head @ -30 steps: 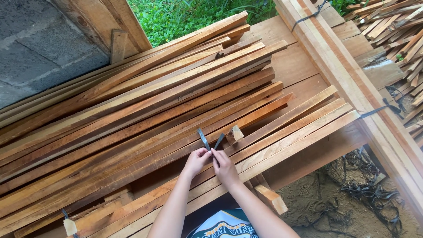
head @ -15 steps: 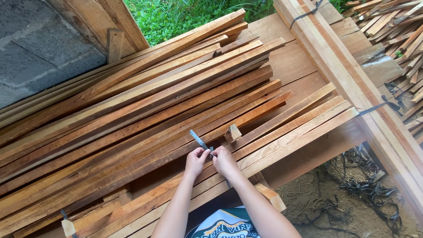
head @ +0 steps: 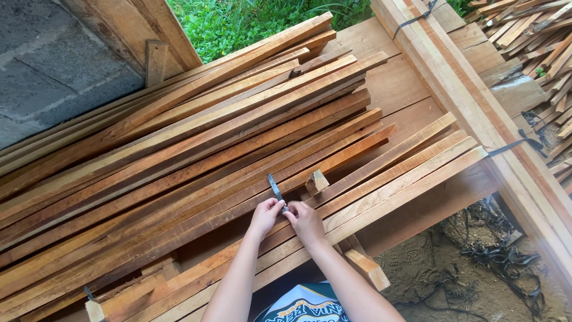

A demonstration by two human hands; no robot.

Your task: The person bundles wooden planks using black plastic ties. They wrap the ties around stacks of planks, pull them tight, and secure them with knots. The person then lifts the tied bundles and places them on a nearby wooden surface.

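Your left hand (head: 266,213) and right hand (head: 305,221) meet on 1 dark strap (head: 274,188), fingers pinched shut on its lower end; it rises over the slats just left of the small wood block (head: 316,181). Keep both pinches tight and close together, pulling along the strap's line.

Strap (head: 274,187): thin, flat, dark grey band, short visible length. Stands up tilted from the slats (head: 196,179), free end pointing up-left. Lower end pinched between fingertips. Slats: long, narrow, reddish-brown wood, stacked lengthwise in a loose sloping pile.
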